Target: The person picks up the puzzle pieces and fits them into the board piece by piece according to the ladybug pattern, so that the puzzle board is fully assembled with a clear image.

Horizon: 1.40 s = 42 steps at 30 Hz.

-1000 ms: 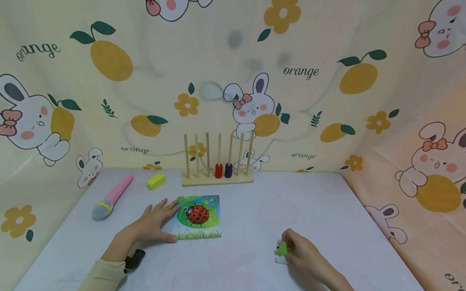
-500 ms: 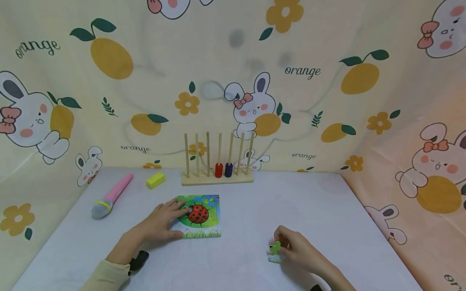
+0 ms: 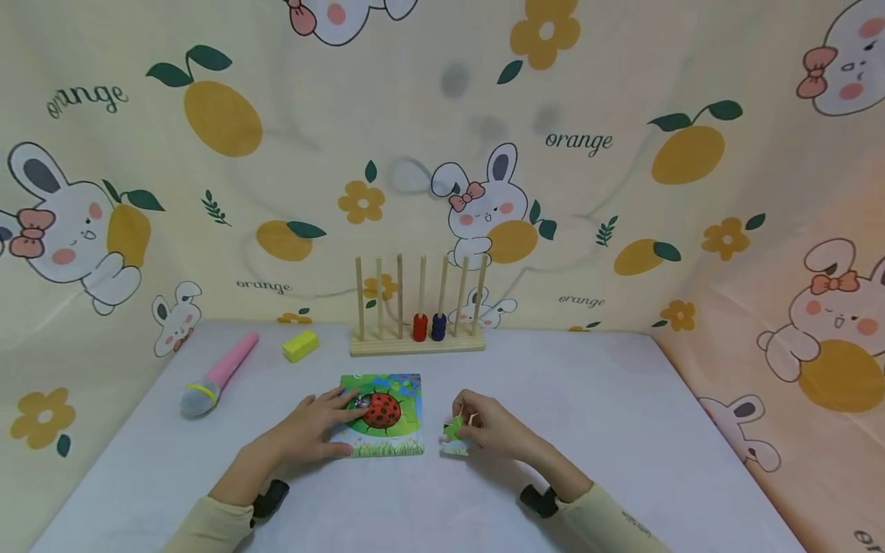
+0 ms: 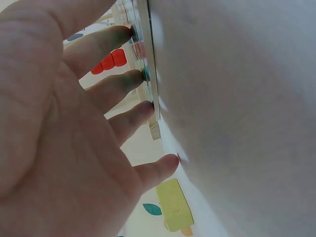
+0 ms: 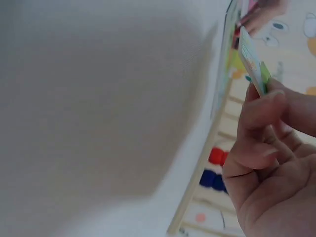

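A square ladybug puzzle (image 3: 387, 442) lies flat on the table. My left hand (image 3: 314, 430) rests spread over its left side, with fingertips on the picture and the thumb near the lower left edge. In the left wrist view the left fingers (image 4: 111, 47) are extended along the thin board. My right hand (image 3: 494, 426), just right of the puzzle, pinches small puzzle pieces (image 3: 453, 432) between thumb and fingers. One shows grass and white, with a bright green part over it. The right wrist view shows the pieces (image 5: 253, 61) tilted on edge, apart from the board.
Behind the puzzle stands a wooden peg rack (image 3: 418, 347) with red beads (image 3: 419, 328) and dark blue beads (image 3: 439, 328). A yellow block (image 3: 300, 346) and a pink toy microphone (image 3: 221, 372) lie at the back left. A printed cloth (image 3: 311, 161) hangs around the white table (image 3: 553, 376).
My right hand has carried the puzzle pieces left, close to the board's right side. My left hand has slid farther onto the puzzle.
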### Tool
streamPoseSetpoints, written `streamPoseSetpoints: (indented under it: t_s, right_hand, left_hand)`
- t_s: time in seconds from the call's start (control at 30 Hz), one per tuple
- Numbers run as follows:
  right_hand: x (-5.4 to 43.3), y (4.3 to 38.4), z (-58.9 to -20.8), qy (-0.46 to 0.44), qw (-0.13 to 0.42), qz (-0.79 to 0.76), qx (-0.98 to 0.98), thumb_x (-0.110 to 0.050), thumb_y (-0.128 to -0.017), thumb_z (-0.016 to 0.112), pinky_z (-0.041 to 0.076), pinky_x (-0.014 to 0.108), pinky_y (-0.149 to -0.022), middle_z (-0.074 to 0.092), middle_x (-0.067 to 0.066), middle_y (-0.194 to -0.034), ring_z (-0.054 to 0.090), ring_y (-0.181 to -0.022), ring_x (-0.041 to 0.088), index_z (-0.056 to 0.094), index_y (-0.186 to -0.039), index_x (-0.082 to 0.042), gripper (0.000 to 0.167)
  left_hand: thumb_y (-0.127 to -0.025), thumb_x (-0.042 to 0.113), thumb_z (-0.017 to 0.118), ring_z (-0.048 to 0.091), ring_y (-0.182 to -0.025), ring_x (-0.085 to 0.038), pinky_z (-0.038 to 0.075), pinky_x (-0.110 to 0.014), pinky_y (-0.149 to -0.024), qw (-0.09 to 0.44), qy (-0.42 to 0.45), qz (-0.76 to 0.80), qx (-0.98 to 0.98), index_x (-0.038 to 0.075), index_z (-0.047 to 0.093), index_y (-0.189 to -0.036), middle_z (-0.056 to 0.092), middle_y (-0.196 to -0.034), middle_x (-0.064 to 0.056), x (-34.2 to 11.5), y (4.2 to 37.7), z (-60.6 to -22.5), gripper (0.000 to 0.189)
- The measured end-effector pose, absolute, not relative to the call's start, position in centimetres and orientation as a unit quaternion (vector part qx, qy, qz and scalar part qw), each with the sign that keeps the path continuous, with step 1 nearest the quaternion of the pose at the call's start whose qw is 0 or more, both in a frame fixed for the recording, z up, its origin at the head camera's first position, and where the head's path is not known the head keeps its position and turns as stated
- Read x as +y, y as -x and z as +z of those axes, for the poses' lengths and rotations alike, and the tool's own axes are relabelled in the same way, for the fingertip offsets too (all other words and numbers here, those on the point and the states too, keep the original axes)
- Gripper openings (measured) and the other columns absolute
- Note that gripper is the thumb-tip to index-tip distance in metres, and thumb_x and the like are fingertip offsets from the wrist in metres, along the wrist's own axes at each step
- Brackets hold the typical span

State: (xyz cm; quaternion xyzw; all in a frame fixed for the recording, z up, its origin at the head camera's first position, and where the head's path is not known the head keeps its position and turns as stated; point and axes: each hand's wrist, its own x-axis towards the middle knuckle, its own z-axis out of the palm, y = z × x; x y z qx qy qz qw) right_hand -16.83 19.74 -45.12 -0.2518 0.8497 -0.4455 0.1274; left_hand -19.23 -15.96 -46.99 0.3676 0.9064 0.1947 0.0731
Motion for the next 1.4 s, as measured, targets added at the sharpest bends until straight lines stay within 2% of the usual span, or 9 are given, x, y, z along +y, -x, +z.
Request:
streamPoseSetpoints:
  t_s: [0.23, 0.5, 0.87, 1.13, 1.4]
  right_hand:
    - [15.7, 19.3, -45.2, 0.272, 0.130, -0.436, 0.848, 0.007, -0.092, 0.064, 0.047, 0.022, -0.053, 0.057, 0.004, -0.080, 0.053, -0.058, 0.009, 0.055, -0.104, 0.000, 0.016]
    - [12.8, 20.2, -45.3, 0.294, 0.119, -0.384, 0.867, 0.009, -0.090, 0.065, 0.045, 0.021, -0.055, 0.057, 0.001, -0.077, 0.051, -0.063, 0.006, 0.058, -0.105, -0.001, 0.020]
    - [12.0, 20.1, -45.2, 0.290, 0.117, -0.353, 0.882, 0.006, -0.089, 0.068, 0.045, 0.021, -0.058, 0.058, -0.002, -0.077, 0.052, -0.066, 0.007, 0.060, -0.103, -0.005, 0.020]
    - [11.8, 19.8, -45.0, 0.283, 0.081, -0.303, 0.906, -0.004, -0.083, 0.079, 0.045, 0.023, -0.061, 0.059, -0.005, -0.077, 0.052, -0.068, 0.005, 0.066, -0.098, -0.008, 0.020]
    - [11.5, 19.8, -45.0, 0.279, 0.088, -0.297, 0.909, -0.001, -0.080, 0.081, 0.043, 0.021, -0.055, 0.055, -0.006, -0.069, 0.049, -0.061, 0.005, 0.067, -0.099, -0.004, 0.024]
  left_hand:
    - [-0.087, 0.046, 0.073, 0.029, -0.141, -0.050, 0.025, -0.080, -0.099, 0.069, -0.364, 0.195, 0.908, 0.012, 0.055, -0.143, 0.039, -0.154, -0.022, -16.1, 19.1, -47.0, 0.068]
    - [-0.087, 0.049, 0.072, 0.029, -0.141, -0.051, 0.024, -0.081, -0.098, 0.075, -0.362, 0.198, 0.908, 0.014, 0.057, -0.143, 0.039, -0.155, -0.021, -16.0, 19.2, -47.0, 0.068]
    - [-0.088, 0.045, 0.073, 0.028, -0.143, -0.047, 0.022, -0.080, -0.100, 0.083, -0.348, 0.192, 0.914, 0.015, 0.056, -0.144, 0.038, -0.156, -0.018, -15.8, 19.3, -46.5, 0.066]
    - [-0.088, 0.045, 0.072, 0.030, -0.142, -0.049, 0.024, -0.081, -0.099, 0.070, -0.363, 0.196, 0.908, 0.015, 0.056, -0.143, 0.039, -0.155, -0.019, -16.0, 19.4, -46.8, 0.065]
    - [-0.088, 0.045, 0.073, 0.029, -0.142, -0.049, 0.023, -0.081, -0.099, 0.069, -0.363, 0.199, 0.908, 0.015, 0.056, -0.143, 0.039, -0.155, -0.019, -16.1, 19.5, -47.1, 0.065]
